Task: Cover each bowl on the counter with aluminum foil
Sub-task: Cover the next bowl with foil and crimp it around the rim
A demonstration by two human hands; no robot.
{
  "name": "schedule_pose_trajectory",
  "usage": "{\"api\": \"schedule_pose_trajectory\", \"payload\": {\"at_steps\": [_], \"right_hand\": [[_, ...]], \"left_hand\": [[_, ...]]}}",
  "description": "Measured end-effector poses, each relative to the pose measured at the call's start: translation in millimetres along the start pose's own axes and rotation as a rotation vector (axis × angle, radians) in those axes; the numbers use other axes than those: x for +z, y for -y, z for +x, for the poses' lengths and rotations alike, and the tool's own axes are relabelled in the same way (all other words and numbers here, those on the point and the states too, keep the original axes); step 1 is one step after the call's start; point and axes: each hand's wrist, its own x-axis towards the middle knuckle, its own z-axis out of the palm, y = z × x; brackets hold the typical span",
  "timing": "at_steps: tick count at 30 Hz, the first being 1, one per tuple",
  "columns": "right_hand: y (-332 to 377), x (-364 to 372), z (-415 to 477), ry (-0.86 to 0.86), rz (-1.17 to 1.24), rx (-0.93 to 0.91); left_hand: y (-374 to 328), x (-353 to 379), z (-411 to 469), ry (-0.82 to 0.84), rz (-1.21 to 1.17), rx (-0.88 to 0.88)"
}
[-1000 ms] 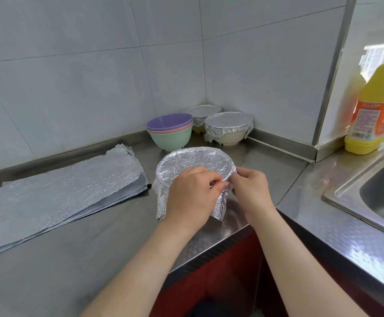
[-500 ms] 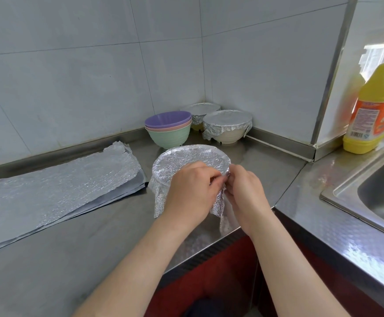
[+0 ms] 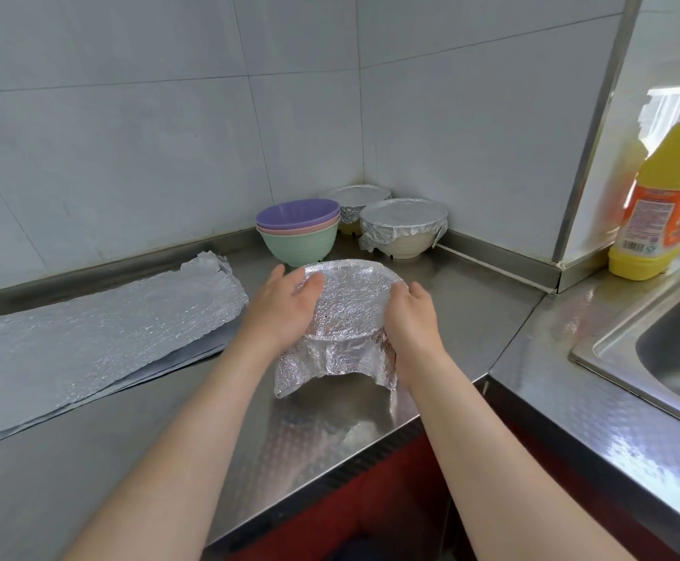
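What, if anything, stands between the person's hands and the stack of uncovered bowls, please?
Nothing visible blocks the left hand, whose fingertips lie just before the stack of uncovered bowls. The foil-covered bowl, which both hands press, sits partly between that stack and the right hand.

Your hands are no longer bunched together pinching the foil at about 5 o'clock on the foil-covered bowl (image 3: 350, 293). They have parted to opposite sides. Your left hand (image 3: 285, 305) now lies against the rim at 9 o'clock, thumb on top of the foil. Your right hand (image 3: 411, 317) presses the side at 3 o'clock. The foil skirt (image 3: 330, 358) at 6 o'clock, hidden before, now hangs in plain sight.
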Motion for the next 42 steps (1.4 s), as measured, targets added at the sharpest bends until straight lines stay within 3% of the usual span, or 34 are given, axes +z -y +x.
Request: {"api": "schedule_pose_trajectory", "payload": {"at_steps": [6,15,17,20,22,31,37,42], "right_hand": [[-3.0,4.1,8.1,-0.024,-0.107,-0.069],[8.8,-46.0,-2.6,0.241,-0.064,0.027],[5.0,-61.2,-8.4,0.28,-0.121,-0.006],[-4.5,-70.6,-20.1,0.295,-0.201,-0.046],[-5.6,-66.5,-29.0,0.319,-0.231,-0.095],[-17.6,-37.6,-39.8,0.007,-0.438,-0.274],[-16.4,-14.7,-46.0,0.075,0.144,0.023],[-25.4,-5.9,-47.0,0.192,0.062,0.009]], "left_hand": [[-0.1,2.8,0.2,0.021,0.094,0.007],[1.4,-12.1,-14.5,0.076,0.133,-0.082],[2.0,-12.8,-28.8,-0.03,0.226,-0.003],[0.5,-5.4,-51.6,-0.26,0.084,0.35],[-3.2,7.1,-59.0,-0.239,0.038,0.522],[-9.7,35.6,-52.5,-0.292,0.111,0.694],[-14.8,39.8,-49.6,-0.33,0.15,0.705],[-24.5,47.1,-48.9,-0.358,0.195,0.594]]}}
